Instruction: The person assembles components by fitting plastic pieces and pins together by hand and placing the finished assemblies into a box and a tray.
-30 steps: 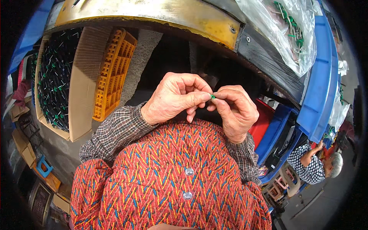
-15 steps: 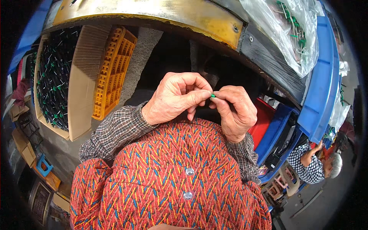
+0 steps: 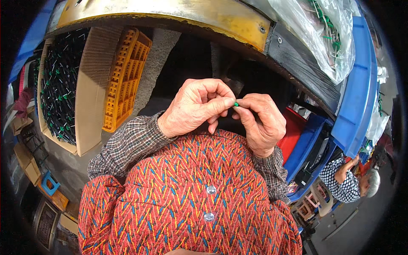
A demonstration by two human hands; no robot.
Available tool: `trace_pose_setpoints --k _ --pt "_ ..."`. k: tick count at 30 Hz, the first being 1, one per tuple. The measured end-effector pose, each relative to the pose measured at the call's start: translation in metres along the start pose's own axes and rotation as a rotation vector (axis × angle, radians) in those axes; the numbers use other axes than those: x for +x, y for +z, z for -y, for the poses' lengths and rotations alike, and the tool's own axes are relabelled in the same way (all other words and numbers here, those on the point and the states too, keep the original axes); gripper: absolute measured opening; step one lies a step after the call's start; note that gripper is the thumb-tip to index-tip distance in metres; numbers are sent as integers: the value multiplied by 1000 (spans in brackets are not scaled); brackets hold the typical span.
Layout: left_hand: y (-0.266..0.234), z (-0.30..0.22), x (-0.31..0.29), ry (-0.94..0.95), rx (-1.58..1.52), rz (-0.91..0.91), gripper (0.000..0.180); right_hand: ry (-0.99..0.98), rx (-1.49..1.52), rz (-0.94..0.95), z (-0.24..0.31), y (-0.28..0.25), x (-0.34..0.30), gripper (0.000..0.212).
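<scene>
My left hand (image 3: pixel 195 104) and my right hand (image 3: pixel 262 121) meet in front of my body, above my lap. Between their fingertips is a small green piece (image 3: pixel 236 104), pinched from both sides by thumb and forefinger. Most of it is covered by the fingers, so its full shape cannot be made out. The other fingers of both hands are curled in.
A cardboard box (image 3: pixel 91 91) full of black, green and metal pieces stands at left, beside an orange plastic crate (image 3: pixel 127 80). Ahead runs a worn bench edge (image 3: pixel 204 13). At right are a clear bag (image 3: pixel 316 46), a blue tray (image 3: pixel 355 93) and another person (image 3: pixel 346 180).
Both hands keep their pinch and have barely moved. The green piece has shifted very slightly between the fingertips.
</scene>
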State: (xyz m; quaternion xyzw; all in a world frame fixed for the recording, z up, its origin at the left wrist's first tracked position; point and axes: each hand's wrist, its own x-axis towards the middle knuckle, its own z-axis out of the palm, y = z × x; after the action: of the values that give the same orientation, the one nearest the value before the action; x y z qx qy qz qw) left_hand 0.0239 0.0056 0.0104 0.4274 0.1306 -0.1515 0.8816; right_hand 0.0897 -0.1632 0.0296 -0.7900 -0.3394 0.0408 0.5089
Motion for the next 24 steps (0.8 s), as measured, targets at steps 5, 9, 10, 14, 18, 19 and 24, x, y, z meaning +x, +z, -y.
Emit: trace_pose_setpoints --k 5,9,10,14,18,19,24 --pt "0 1 1 -4 -10 -3 15 61 30 16 2 -1 0 15" --pt "-1 4 1 37 -23 -4 16 23 41 7 -2 0 -1 16" --pt "-1 3 2 36 -23 -4 16 30 53 3 -2 0 -1 16" --pt "0 1 1 11 4 -3 15 65 91 1 -5 0 -3 16" --pt "-1 1 1 11 0 -1 14 114 140 2 -4 0 -3 16" --pt "-1 1 1 10 -1 -1 14 120 146 3 -5 0 -4 16" --pt "-2 2 1 -3 -15 0 14 134 146 6 -5 0 -5 16"
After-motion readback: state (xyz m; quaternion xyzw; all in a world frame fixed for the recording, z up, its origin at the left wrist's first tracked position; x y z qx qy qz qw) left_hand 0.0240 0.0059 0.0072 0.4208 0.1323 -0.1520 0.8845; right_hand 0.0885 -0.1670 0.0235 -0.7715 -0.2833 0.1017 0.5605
